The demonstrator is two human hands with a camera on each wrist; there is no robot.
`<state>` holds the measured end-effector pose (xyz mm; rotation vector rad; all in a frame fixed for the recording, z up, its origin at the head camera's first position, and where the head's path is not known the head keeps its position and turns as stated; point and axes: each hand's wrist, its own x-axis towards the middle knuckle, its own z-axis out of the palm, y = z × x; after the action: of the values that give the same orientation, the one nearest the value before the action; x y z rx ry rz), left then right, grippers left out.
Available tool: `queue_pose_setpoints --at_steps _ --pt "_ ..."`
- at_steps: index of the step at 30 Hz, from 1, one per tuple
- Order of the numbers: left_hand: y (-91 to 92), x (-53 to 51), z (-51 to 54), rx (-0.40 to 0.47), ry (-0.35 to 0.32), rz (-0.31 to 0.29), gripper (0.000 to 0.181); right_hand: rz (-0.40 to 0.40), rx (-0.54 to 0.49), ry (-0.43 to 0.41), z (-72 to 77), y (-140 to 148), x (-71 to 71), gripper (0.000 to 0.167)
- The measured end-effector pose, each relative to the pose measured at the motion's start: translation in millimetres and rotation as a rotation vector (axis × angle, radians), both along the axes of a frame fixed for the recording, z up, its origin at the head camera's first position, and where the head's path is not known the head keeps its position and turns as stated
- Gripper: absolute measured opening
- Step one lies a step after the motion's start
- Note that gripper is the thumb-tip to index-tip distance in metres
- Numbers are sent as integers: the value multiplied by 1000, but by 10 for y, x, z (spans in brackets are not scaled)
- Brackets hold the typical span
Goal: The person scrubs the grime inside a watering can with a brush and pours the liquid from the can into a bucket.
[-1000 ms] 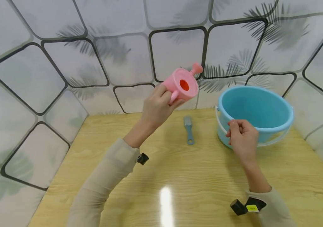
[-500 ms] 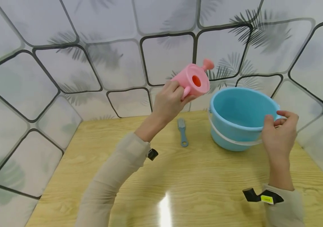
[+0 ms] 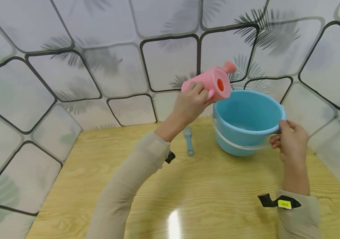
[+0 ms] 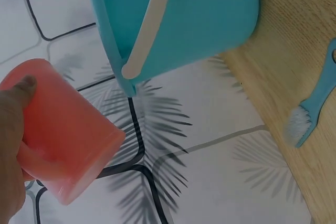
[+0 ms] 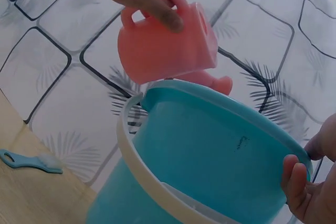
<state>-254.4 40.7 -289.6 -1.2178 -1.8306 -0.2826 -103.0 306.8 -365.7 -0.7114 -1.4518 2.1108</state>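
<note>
My left hand [image 3: 190, 103] grips a pink toy watering can [image 3: 207, 83] by its handle. The can is tipped, its spout toward the upper right, and hangs in the air at the left rim of a blue bucket [image 3: 241, 132]. At the bucket's right side my right hand [image 3: 292, 139] pinches the rim between thumb and fingers. The bucket's white handle [image 3: 235, 144] hangs down across its front. In the right wrist view the watering can [image 5: 163, 45] is above the bucket's far rim, and the bucket's visible inside wall [image 5: 226, 145] is bare except for a small dark mark.
A small blue-grey brush [image 3: 189, 141] lies on the wooden table [image 3: 217, 192] left of the bucket. Behind the table and along its sides stands a patterned wall covering [image 3: 170, 63].
My left hand has carried the watering can rightward to the bucket. My right hand has moved from the bucket's front to its right rim and now holds it. The camera view has shifted slightly.
</note>
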Motion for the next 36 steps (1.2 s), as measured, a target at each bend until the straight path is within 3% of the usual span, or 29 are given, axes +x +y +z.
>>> queue_pose_setpoints --at_steps 3,10,18,25,36 --pt "71 -15 -31 -35 42 -3 36 4 -3 -5 -1 -29 -32 69" --pt "231 -25 -128 -64 166 -25 29 -87 110 -51 -26 -46 -90 59" --pt "298 -28 -276 -159 171 -22 27 -184 64 44 -166 -68 -105 53" --pt "304 -99 -263 -185 181 -3 27 -157 74 167 -187 -69 -189 59" --pt "309 -188 -165 -299 237 26 26 -177 57 251 -167 -39 -267 58"
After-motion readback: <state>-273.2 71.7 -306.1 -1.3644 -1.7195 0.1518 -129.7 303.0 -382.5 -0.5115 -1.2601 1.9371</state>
